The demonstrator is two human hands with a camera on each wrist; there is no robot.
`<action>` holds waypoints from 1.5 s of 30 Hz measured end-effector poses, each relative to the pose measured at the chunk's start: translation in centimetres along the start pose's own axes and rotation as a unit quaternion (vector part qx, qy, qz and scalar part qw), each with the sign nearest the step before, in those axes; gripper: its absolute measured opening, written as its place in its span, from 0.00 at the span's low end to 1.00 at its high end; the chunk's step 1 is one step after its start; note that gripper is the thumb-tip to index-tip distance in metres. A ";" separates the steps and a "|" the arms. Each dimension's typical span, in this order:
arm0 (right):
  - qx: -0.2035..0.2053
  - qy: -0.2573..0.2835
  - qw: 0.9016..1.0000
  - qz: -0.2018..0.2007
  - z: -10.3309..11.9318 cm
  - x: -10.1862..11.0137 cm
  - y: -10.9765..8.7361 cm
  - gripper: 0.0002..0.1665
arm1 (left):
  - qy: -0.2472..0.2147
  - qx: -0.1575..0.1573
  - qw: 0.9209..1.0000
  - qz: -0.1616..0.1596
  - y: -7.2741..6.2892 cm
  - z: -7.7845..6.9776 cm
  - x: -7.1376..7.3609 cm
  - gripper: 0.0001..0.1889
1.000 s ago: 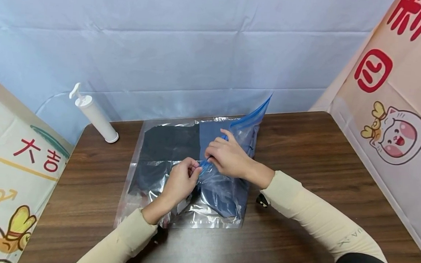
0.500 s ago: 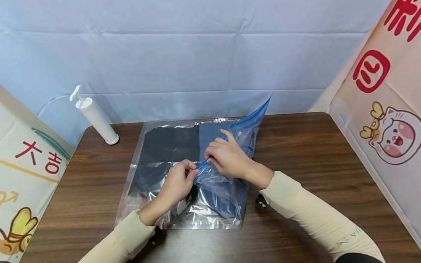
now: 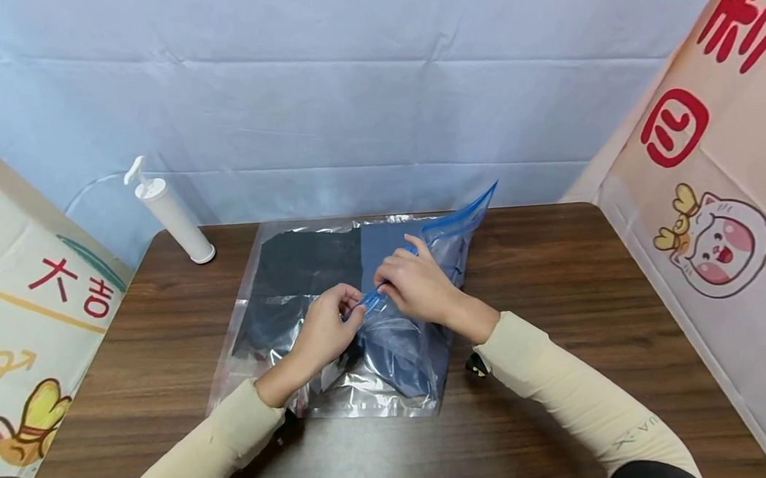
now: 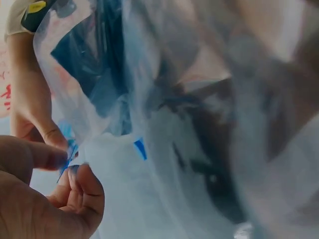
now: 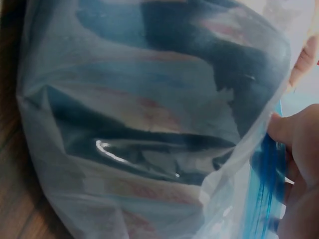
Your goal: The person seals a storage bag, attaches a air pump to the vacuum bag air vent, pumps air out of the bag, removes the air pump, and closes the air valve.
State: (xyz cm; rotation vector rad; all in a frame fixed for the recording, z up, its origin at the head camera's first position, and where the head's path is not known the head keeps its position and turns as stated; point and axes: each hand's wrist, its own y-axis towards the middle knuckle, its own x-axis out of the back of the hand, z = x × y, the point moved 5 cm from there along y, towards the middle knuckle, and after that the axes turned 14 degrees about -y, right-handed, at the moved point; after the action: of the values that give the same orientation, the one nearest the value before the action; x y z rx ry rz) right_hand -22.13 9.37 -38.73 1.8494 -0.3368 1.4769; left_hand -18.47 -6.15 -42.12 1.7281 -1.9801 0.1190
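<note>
At the middle of the table, slightly toward the left, lies a clear bag, its far side close to the table's far edge. Inside, dark cloth occupies the left part and blue cloth the right. A blue zip strip runs diagonally across the top; its far right end stands raised off the table. The left hand pinches the strip between thumb and curled fingers, the digits closed down to the strip's thickness. The right hand, just beside it on the far right, likewise pinches the strip, one finger extended toward the far side. A white pump stands at far left, well apart from both hands. Printed cloth hangs at right.
</note>
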 end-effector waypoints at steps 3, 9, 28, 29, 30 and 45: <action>0.006 0.010 1.000 -0.003 0.0 0.1 0.2 0.03 | -0.004 0.000 1.000 0.005 0.4 -0.3 -0.1 0.03; 0.023 0.016 1.000 0.001 0.1 0.3 0.3 0.04 | 0.018 -0.010 1.000 -0.005 0.4 -0.5 -0.3 0.04; 0.044 0.016 0.999 0.028 -1.3 1.2 0.9 0.05 | 0.014 0.020 0.999 0.027 1.2 -0.9 -0.5 0.02; 0.045 0.017 0.998 0.028 -1.2 1.2 0.9 0.05 | 0.010 0.019 0.999 0.027 1.4 -1.0 -0.5 0.02; 0.046 0.017 0.998 0.029 -1.1 1.1 1.0 0.05 | 0.008 0.016 0.999 0.027 1.5 -1.1 -0.5 0.02; 0.032 -0.034 0.999 0.018 -0.4 -0.1 0.9 0.07 | 0.038 0.011 0.999 0.008 2.2 -0.9 -0.8 0.04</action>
State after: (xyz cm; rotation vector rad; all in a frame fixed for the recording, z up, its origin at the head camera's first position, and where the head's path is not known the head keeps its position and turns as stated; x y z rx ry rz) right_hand -23.01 8.99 -38.44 1.9581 -0.3615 1.4660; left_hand -20.25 -4.60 -41.09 1.6965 -1.9450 0.2093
